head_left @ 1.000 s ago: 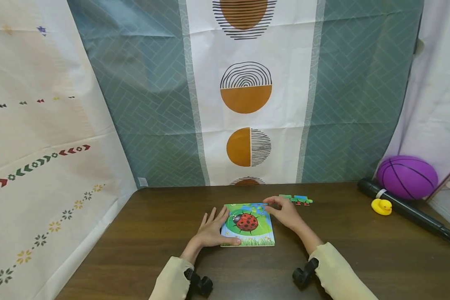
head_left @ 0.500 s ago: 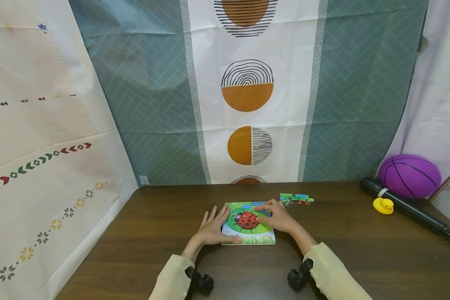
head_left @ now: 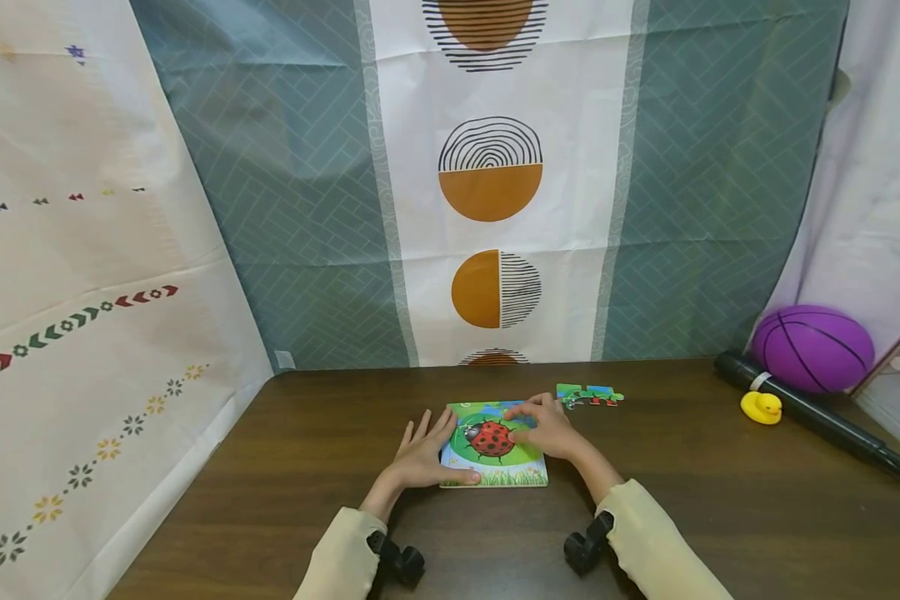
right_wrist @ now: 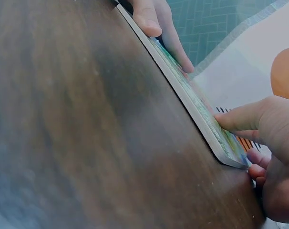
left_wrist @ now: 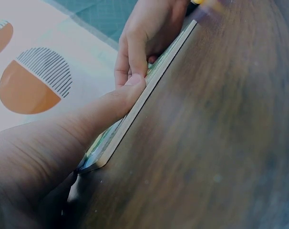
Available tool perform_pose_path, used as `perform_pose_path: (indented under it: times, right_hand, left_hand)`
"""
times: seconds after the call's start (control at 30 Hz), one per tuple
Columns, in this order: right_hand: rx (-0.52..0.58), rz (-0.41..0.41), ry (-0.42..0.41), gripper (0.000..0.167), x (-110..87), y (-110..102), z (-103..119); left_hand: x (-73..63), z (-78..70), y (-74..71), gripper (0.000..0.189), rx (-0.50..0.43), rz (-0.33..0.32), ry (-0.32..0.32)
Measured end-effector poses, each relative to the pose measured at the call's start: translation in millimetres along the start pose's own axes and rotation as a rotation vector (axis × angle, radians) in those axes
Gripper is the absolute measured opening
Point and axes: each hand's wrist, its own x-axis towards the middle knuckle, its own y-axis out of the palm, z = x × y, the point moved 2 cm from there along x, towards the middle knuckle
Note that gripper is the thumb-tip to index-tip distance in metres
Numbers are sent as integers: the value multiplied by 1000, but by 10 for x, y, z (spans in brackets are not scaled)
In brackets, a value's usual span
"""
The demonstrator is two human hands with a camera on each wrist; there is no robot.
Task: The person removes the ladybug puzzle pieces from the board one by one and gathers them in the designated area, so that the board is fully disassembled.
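A flat square puzzle board with a red ladybug picture lies on the table in the head view. My left hand is at its left edge, long fingers spread and pointing away, thumb on the board's near left part. From the right, my right hand reaches over the board, index finger and thumb apart on the picture near the ladybug. In the right wrist view the right hand's thumb or finger meets the board's face, and its other fingers are bent by the corner. Any loose piece under those fingertips is hidden.
Green and blue jigsaw pieces lie joined in a strip behind the right hand. At the right are a yellow rubber duck, a long black tube and a purple ball. A patterned curtain hangs behind the brown table.
My right hand has moved left from the board's far right corner onto the ladybug picture, uncovering more of the jigsaw strip. The left hand has kept its place.
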Motion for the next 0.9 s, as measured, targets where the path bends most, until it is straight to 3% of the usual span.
perform_pose_path:
  times: [0.33,0.6,0.9]
  right_hand:
    - [-6,-12,-42,19,12,-1,-5]
    - [7,-35,-100,29,25,-7,-37]
    - [41,-72,-107,31,19,12,-47]
  left_hand:
    - [1,4,-2,115,-4,-3,2]
    - [-1,0,-7,115,-3,-3,1]
    - [-6,-5,-9,115,-4,0,-1]
